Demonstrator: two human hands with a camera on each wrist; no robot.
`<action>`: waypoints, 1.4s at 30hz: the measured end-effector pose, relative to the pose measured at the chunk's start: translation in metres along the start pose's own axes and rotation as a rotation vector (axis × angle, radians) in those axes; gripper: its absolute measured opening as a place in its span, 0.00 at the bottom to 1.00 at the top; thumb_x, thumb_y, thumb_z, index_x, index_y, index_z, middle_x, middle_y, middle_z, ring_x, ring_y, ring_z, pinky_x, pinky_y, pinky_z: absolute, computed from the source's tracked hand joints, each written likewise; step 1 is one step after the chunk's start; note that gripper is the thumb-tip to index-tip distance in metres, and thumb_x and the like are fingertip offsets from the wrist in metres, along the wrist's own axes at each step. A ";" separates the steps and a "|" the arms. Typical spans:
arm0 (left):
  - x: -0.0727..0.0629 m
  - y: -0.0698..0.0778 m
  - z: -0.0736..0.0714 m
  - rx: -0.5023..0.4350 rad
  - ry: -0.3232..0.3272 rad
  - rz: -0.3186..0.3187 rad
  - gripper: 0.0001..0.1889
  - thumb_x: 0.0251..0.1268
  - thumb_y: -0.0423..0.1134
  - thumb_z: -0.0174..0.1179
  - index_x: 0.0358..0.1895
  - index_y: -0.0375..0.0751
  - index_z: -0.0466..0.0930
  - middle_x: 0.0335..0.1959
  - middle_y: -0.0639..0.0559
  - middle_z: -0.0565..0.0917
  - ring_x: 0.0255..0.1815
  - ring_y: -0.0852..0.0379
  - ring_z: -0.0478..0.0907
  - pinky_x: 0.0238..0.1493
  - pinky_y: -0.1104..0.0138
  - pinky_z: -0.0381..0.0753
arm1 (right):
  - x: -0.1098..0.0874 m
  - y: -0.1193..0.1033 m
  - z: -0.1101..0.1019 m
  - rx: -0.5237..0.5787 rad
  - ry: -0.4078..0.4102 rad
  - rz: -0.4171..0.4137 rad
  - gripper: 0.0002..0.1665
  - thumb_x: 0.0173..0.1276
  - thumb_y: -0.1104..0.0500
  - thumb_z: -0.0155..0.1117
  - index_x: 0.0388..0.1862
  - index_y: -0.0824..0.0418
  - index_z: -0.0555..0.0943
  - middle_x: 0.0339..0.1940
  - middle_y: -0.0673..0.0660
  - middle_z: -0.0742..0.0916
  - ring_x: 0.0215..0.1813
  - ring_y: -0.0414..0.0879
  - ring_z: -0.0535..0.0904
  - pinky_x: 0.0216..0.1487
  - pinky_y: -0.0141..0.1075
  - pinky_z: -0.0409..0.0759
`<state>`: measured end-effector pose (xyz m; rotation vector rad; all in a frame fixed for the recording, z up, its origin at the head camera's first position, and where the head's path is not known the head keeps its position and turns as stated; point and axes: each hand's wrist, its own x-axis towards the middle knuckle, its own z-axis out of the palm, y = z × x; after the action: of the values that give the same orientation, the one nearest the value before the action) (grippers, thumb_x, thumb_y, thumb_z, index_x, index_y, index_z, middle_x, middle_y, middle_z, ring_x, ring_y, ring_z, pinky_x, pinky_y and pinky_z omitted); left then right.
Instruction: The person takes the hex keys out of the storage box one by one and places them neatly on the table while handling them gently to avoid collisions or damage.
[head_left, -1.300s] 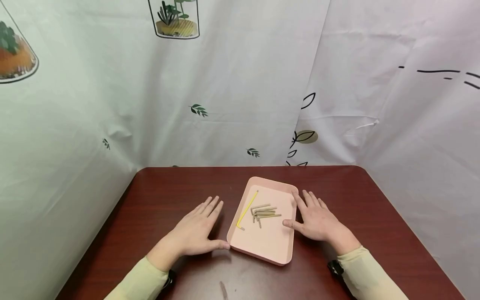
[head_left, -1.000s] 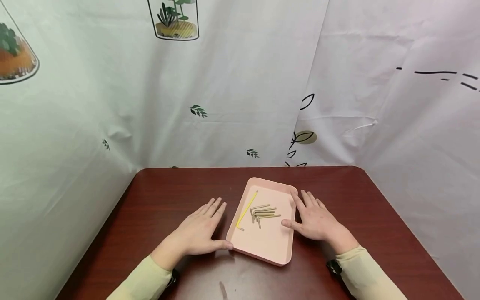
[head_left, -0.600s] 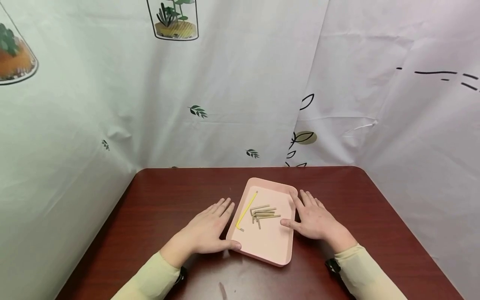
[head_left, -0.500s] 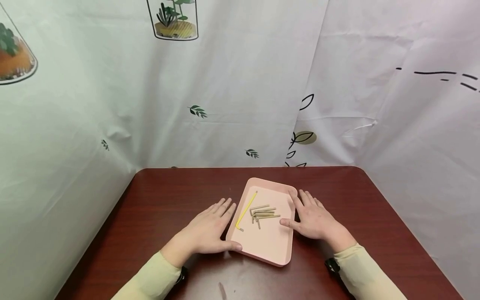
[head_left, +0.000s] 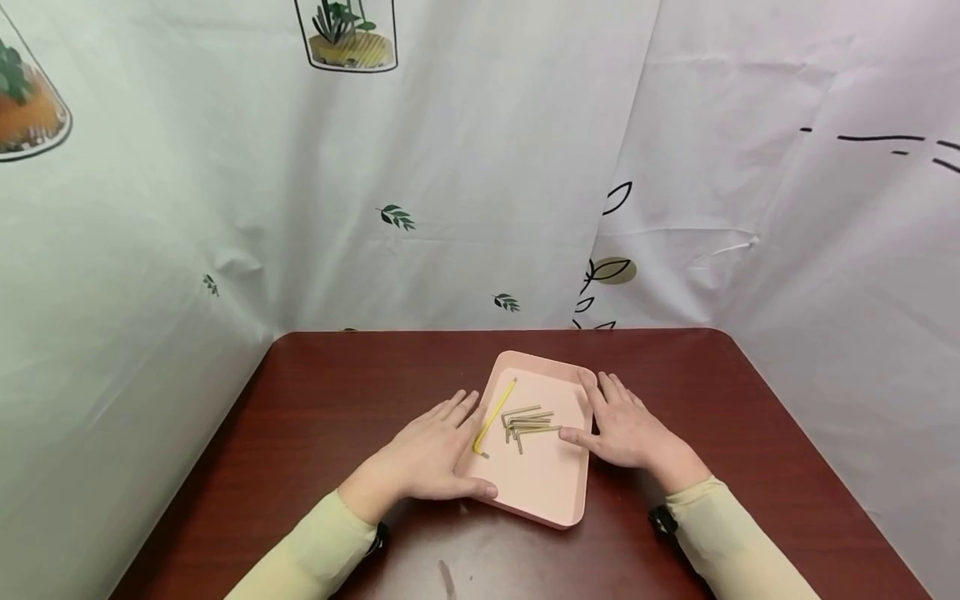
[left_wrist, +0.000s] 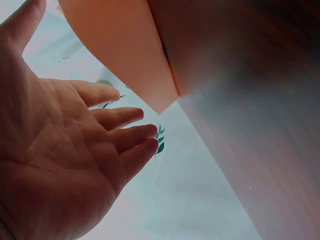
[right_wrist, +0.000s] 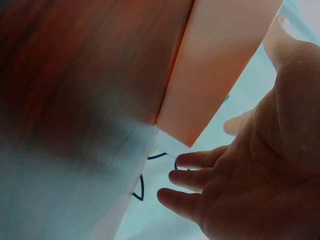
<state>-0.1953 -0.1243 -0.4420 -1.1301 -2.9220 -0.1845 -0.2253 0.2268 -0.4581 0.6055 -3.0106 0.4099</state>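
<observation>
A pink rectangular tray [head_left: 547, 492] lies at an angle on the table in the head view. Inside it, several bare-metal hex keys [head_left: 531, 423] form a loose pile, and one longer yellow hex key [head_left: 496, 415] lies along the left side. My left hand [head_left: 431, 457], fingers fairly straight, hovers over the tray's left edge, its thumb above the near-left corner. At the right edge is my right hand [head_left: 628, 425], fingers extended, its thumb reaching over the tray's inside. Both wrist views show palms beside the tray's outer wall [left_wrist: 120, 45], holding nothing. Whether either hand touches the rim I cannot tell.
The dark red wooden table [head_left: 360, 367] has rounded far corners. White printed cloth [head_left: 465, 167] hangs behind it and along both sides. A small dark mark [head_left: 447, 577] shows on the tabletop near the front.
My left hand has moved rightward, from beside the tray to over its left edge. My right hand has shifted slightly leftward. The tray and hex keys stay in place.
</observation>
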 end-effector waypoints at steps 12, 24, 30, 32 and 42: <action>0.011 0.004 0.005 0.029 -0.029 0.031 0.65 0.64 0.81 0.64 0.86 0.29 0.60 0.87 0.31 0.62 0.89 0.34 0.58 0.85 0.51 0.61 | 0.010 0.002 -0.001 0.056 -0.044 0.003 0.67 0.78 0.27 0.64 0.91 0.72 0.51 0.83 0.84 0.65 0.85 0.79 0.60 0.79 0.72 0.64; 0.013 0.003 0.005 0.033 -0.008 0.055 0.62 0.69 0.79 0.62 0.86 0.28 0.62 0.87 0.31 0.62 0.89 0.33 0.57 0.85 0.50 0.62 | 0.019 0.008 -0.003 0.125 -0.054 -0.017 0.65 0.81 0.31 0.64 0.89 0.77 0.50 0.85 0.80 0.65 0.85 0.77 0.61 0.81 0.67 0.64; 0.013 0.003 0.004 0.020 -0.009 0.053 0.61 0.69 0.78 0.63 0.85 0.27 0.62 0.87 0.31 0.63 0.89 0.34 0.59 0.85 0.49 0.63 | 0.025 0.011 -0.002 0.166 -0.095 0.014 0.65 0.83 0.30 0.61 0.88 0.79 0.48 0.86 0.79 0.62 0.86 0.77 0.58 0.82 0.68 0.60; 0.014 0.003 0.003 0.022 -0.008 0.052 0.61 0.69 0.78 0.63 0.85 0.27 0.63 0.86 0.30 0.63 0.88 0.34 0.59 0.84 0.49 0.63 | 0.029 0.012 -0.001 0.171 -0.103 0.019 0.65 0.83 0.30 0.60 0.88 0.79 0.48 0.86 0.79 0.62 0.86 0.78 0.58 0.83 0.68 0.59; 0.020 0.003 0.007 0.014 -0.035 0.037 0.61 0.70 0.79 0.61 0.87 0.30 0.60 0.87 0.34 0.63 0.89 0.34 0.58 0.85 0.51 0.61 | 0.036 0.017 0.003 0.137 -0.097 0.016 0.65 0.83 0.29 0.60 0.87 0.81 0.51 0.85 0.80 0.64 0.85 0.78 0.59 0.82 0.68 0.61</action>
<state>-0.2077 -0.1075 -0.4480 -1.1966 -2.9252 -0.1460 -0.2652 0.2273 -0.4613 0.6283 -3.1002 0.6087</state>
